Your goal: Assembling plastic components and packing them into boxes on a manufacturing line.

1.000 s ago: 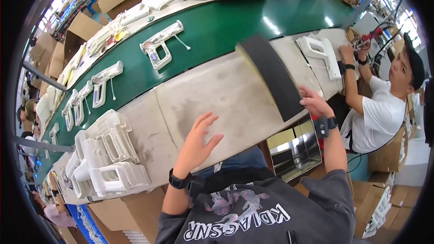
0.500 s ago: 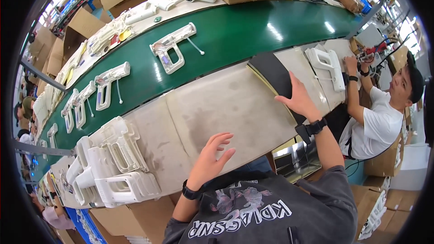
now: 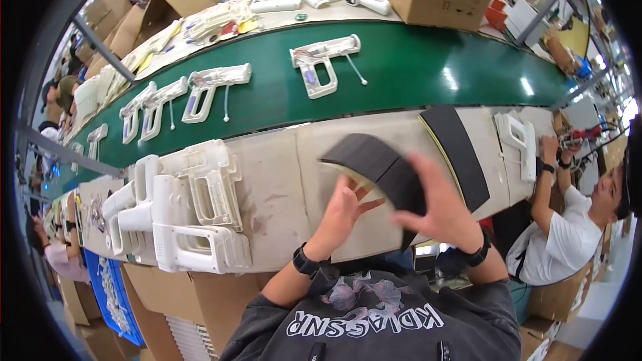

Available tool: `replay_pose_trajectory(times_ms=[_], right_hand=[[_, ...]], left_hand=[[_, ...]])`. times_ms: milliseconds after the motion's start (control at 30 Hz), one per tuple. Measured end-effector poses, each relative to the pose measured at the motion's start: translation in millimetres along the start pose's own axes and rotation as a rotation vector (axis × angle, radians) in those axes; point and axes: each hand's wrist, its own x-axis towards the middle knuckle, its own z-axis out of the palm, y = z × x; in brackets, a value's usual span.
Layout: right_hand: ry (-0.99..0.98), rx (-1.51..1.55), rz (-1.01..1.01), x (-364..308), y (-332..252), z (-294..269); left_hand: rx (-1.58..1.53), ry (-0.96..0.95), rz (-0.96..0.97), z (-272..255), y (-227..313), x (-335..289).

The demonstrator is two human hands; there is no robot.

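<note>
Head — black sheet (image 3: 390,172) arches between spread left hand (image 3: 339,219) and right hand (image 3: 445,208) — grip unclear.

One wide fisheye view looks steeply down from the wearer's head, close above the hands (image 3: 438,210), facing across the bench (image 3: 277,180), conveyor belt (image 3: 401,60) at twelve o'clock, shirt (image 3: 361,337) at six.

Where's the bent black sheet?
In the head view, the bent black sheet is right of centre, between the left hand and right hand, left of the other black sheet.
</note>
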Motion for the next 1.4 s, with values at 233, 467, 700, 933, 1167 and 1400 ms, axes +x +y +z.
replay_pose_trajectory(times_ms=[233, 467, 700, 933, 1167, 1400], right_hand=[[0.040, 0.009, -0.137, 180, 76, 64], [-0.069, -0.365, -0.351, 280, 148, 146], [0.008, -0.374, -0.534, 243, 111, 123], [-0.186, -0.335, -0.711, 99, 18, 108], [-0.312, -0.208, -0.724, 11, 1, 134], [-0.248, 0.243, -0.480, 1, 16, 131]], left_hand=[[0.210, 0.225, 0.006, -9, 71, -31], [-0.089, 0.382, -0.214, -12, 89, -82], [-0.011, 0.369, -0.203, -16, 79, -102], [0.109, 0.212, -0.174, -23, 82, -134], [0.034, 0.192, -0.168, -23, 79, -141], [0.318, 0.146, -0.205, -29, 57, -125]])
